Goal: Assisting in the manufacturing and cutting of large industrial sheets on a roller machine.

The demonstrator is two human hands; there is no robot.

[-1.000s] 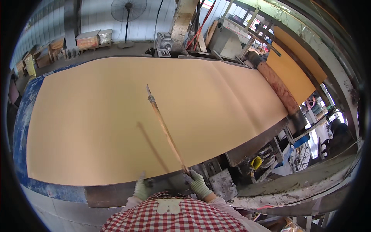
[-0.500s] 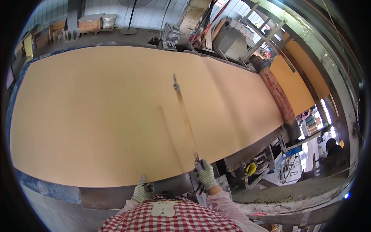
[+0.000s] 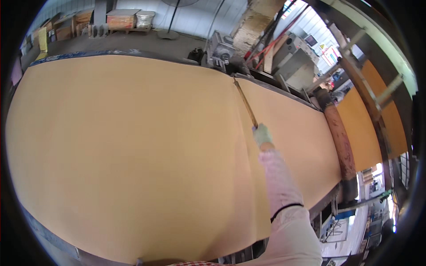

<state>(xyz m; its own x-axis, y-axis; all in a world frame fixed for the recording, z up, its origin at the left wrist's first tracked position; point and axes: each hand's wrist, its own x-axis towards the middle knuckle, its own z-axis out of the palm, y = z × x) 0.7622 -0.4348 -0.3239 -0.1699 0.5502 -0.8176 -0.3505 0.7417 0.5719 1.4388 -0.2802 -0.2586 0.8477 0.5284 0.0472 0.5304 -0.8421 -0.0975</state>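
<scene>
I am viewing a broad tan sheet, which is filling most of the scene and lying over a table whose worn blue rim is showing at the near left and along the far left. A shallow crease is running across the sheet, right of centre, from the far edge toward the near edge. At the far right, an orange sheet is hanging beyond a reddish-brown roller, and the tan sheet is reaching as far as this roller. The right arm, in a pale pink sleeve, is extending from the near side over the right portion of the tan sheet. A grey cabinet is standing beyond the far edge, and a grey gearbox is sitting to its left. The right hand, gloved, is clamping the near end of a slender wooden stick. The stick is pointing far and slightly left; its narrow tip is lying at the far edge, beside the crease. I cannot tell whether it is touching. The left hand's state I cannot tell from this view.
</scene>
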